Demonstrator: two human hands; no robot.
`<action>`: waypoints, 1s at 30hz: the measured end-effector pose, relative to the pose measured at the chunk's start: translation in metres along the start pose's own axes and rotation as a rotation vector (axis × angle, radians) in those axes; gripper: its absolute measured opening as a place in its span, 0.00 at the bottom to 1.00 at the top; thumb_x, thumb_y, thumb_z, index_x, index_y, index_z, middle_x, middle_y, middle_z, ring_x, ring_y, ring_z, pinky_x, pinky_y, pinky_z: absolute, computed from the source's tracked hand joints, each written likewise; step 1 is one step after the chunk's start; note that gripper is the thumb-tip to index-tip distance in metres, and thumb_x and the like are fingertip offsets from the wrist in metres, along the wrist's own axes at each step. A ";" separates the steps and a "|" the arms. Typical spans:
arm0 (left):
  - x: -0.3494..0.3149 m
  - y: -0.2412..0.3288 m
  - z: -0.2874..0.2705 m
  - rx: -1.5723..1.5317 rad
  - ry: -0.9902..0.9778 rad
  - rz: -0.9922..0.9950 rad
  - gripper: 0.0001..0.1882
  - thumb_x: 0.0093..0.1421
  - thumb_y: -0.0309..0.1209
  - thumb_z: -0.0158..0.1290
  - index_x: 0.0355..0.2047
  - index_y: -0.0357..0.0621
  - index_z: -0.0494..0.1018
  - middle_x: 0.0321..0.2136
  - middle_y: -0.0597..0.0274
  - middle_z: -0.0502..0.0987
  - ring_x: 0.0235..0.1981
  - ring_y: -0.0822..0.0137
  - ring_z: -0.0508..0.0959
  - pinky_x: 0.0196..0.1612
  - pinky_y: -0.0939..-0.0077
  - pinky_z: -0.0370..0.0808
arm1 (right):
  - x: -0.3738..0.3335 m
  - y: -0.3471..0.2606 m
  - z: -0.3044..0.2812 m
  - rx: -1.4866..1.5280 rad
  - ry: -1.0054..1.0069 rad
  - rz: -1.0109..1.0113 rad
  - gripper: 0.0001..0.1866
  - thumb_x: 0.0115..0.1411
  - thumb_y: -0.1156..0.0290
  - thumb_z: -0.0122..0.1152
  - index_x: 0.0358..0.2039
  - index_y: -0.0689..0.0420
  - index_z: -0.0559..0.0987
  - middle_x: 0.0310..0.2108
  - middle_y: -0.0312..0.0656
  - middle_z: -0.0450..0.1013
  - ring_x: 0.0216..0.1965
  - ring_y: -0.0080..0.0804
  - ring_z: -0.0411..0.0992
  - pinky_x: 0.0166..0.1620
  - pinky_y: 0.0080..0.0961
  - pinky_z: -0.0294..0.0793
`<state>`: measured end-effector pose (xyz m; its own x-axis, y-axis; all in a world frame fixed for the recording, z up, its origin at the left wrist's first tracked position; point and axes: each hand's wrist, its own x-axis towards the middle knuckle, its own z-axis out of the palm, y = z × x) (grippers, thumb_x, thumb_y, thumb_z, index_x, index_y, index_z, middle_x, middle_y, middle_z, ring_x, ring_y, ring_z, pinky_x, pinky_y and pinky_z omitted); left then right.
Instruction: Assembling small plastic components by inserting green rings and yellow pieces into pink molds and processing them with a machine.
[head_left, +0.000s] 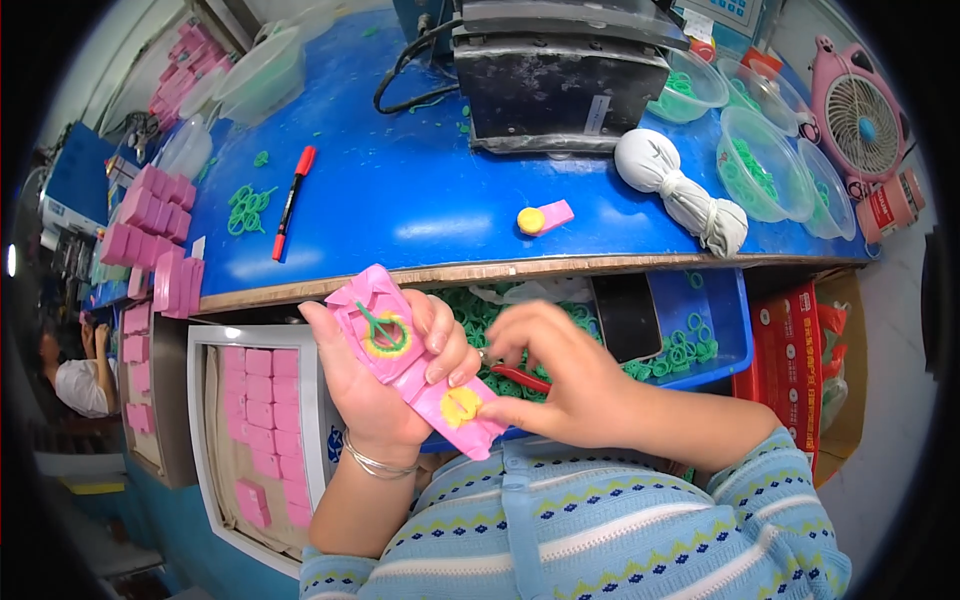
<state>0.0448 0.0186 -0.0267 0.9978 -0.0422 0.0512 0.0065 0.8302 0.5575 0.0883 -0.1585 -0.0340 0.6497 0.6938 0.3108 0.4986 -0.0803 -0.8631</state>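
Note:
My left hand [365, 395] is wrapped round a pink rubber mold [428, 405], which lies opened out in two halves. In the upper half sits a green ring-shaped piece [382, 335] with a stem, lying on a yellow round inset. The lower half has a second yellow inset [461, 405]. My right hand [575, 385] grips a red-handled tool [522, 378] in its curled fingers; the tool's tip is hard to make out. The right thumb rests at the lower half's edge, beside the yellow inset.
Below the blue tabletop [400, 200], a blue tray [735, 330] holds green rings and a phone [628, 315]. Pink molds fill a white-framed drawer [200, 400] at left. A black machine [560, 90], red marker [294, 205], cloth bundle [680, 190] and small pink-yellow piece [545, 218] occupy the table.

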 end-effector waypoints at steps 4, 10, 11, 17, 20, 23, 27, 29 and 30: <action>-0.005 -0.008 0.018 0.063 0.113 -0.006 0.34 0.60 0.61 0.28 0.34 0.41 0.68 0.25 0.61 0.69 0.20 0.69 0.68 0.24 0.74 0.66 | 0.023 -0.011 -0.015 -0.161 0.094 -0.270 0.26 0.47 0.62 0.65 0.47 0.55 0.70 0.43 0.49 0.62 0.42 0.42 0.65 0.46 0.35 0.66; -0.009 -0.009 0.013 0.129 0.118 0.064 0.23 0.65 0.46 0.29 0.40 0.43 0.67 0.31 0.59 0.74 0.34 0.67 0.74 0.36 0.72 0.71 | 0.028 -0.008 -0.013 -0.327 0.090 -0.475 0.25 0.48 0.66 0.64 0.47 0.56 0.72 0.46 0.48 0.63 0.44 0.45 0.64 0.49 0.38 0.61; -0.008 -0.010 0.014 0.129 0.210 0.085 0.23 0.65 0.47 0.29 0.39 0.42 0.68 0.30 0.59 0.73 0.31 0.67 0.74 0.33 0.73 0.71 | 0.024 -0.007 -0.012 -0.310 0.113 -0.477 0.21 0.48 0.68 0.63 0.44 0.57 0.73 0.44 0.48 0.64 0.44 0.45 0.64 0.48 0.37 0.62; -0.006 -0.012 0.003 0.203 0.259 0.089 0.29 0.64 0.51 0.27 0.41 0.38 0.67 0.27 0.53 0.73 0.13 0.67 0.67 0.17 0.74 0.65 | 0.017 -0.004 0.009 -0.054 0.220 -0.204 0.08 0.55 0.73 0.56 0.35 0.60 0.72 0.38 0.44 0.67 0.36 0.36 0.65 0.42 0.31 0.64; -0.001 -0.011 0.022 0.175 0.304 0.089 0.30 0.64 0.52 0.25 0.47 0.39 0.64 0.25 0.50 0.73 0.10 0.67 0.64 0.14 0.75 0.62 | 0.015 -0.004 0.012 1.060 0.013 0.575 0.10 0.64 0.68 0.46 0.37 0.62 0.70 0.31 0.34 0.69 0.34 0.17 0.64 0.41 0.20 0.65; -0.004 -0.012 0.010 0.144 0.240 0.088 0.30 0.64 0.53 0.24 0.54 0.44 0.58 0.27 0.46 0.73 0.08 0.68 0.63 0.13 0.75 0.61 | 0.016 -0.004 0.014 1.086 0.034 0.686 0.09 0.63 0.68 0.47 0.36 0.61 0.70 0.32 0.35 0.69 0.34 0.19 0.64 0.41 0.18 0.65; -0.007 -0.013 0.014 0.243 0.228 0.157 0.29 0.64 0.51 0.25 0.53 0.40 0.58 0.29 0.50 0.73 0.18 0.67 0.70 0.21 0.75 0.67 | 0.016 -0.005 0.013 0.226 0.265 -0.048 0.11 0.57 0.70 0.56 0.40 0.60 0.73 0.37 0.40 0.65 0.37 0.29 0.63 0.42 0.22 0.64; -0.009 -0.017 0.019 0.297 0.378 0.203 0.29 0.64 0.50 0.26 0.52 0.39 0.58 0.29 0.52 0.73 0.23 0.66 0.72 0.24 0.76 0.68 | 0.017 -0.011 0.011 0.149 0.178 -0.120 0.13 0.50 0.71 0.61 0.39 0.55 0.76 0.35 0.41 0.63 0.39 0.36 0.62 0.45 0.30 0.61; -0.010 -0.020 0.017 0.426 0.359 0.272 0.29 0.64 0.50 0.26 0.51 0.38 0.59 0.29 0.53 0.73 0.26 0.66 0.72 0.28 0.76 0.69 | 0.018 -0.010 0.009 0.119 0.176 -0.147 0.13 0.50 0.71 0.62 0.38 0.55 0.75 0.36 0.41 0.64 0.40 0.36 0.62 0.45 0.31 0.61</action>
<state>0.0337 -0.0073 -0.0244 0.9205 0.3908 -0.0026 -0.2044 0.4869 0.8492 0.0898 -0.1387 -0.0229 0.6701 0.5561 0.4916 0.5305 0.1045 -0.8412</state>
